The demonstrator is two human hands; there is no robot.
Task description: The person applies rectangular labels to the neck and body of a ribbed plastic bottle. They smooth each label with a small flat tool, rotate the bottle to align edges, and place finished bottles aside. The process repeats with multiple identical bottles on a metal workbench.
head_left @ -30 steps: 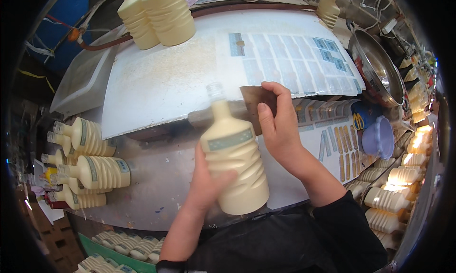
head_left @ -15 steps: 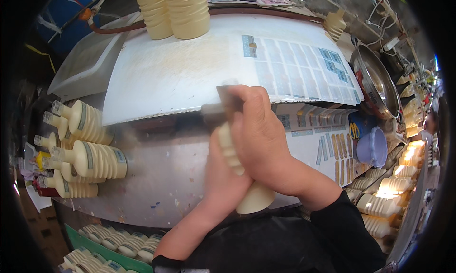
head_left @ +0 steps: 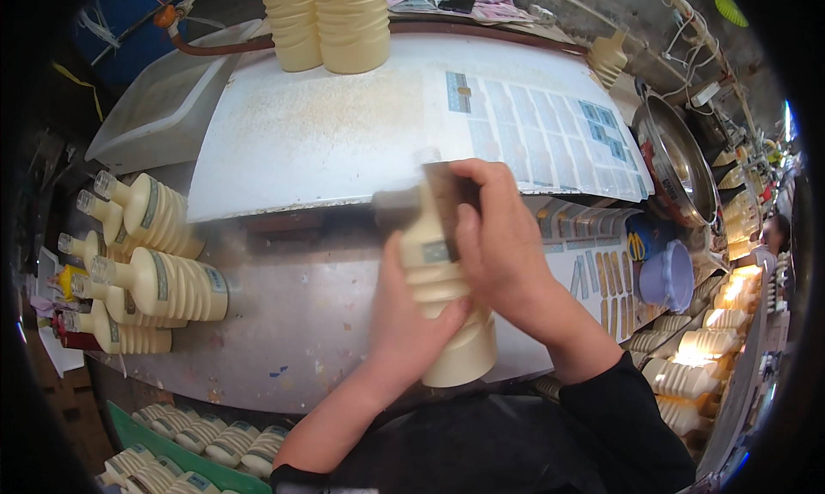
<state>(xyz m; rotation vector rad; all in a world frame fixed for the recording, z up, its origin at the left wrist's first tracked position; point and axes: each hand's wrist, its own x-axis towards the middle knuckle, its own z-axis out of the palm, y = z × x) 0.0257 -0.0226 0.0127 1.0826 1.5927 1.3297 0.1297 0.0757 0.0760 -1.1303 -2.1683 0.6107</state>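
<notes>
A cream ribbed bottle (head_left: pixel 461 356) leans away from me, its clear neck pointing toward the white board. My left hand (head_left: pixel 411 318) is wrapped round its lower left side, thumb across the ribs. In my right hand (head_left: pixel 509 249) is a dark flat scraper-like piece (head_left: pixel 447 200), pinched and held along the bottle's upper right side; whether its edge touches is hard to see. A small blue-grey label patch (head_left: pixel 436 253) shows on the bottle's upper body. Left of the neck, a blurred dark block (head_left: pixel 397 210) sits beside the bottle; what it is I cannot make out.
Several labelled bottles (head_left: pixel 168 283) lie at the left on the grey table (head_left: pixel 284 322). The white board (head_left: pixel 318 133) carries a label sheet (head_left: pixel 533 133). Two bottles (head_left: pixel 352 30) stand behind. A purple bucket (head_left: pixel 669 277) and metal basin (head_left: pixel 679 159) are right; a green crate (head_left: pixel 155 442) is lower left.
My right hand has shifted right, and the dark piece has turned more upright. More of the bottle and its label patch now show between my hands.
</notes>
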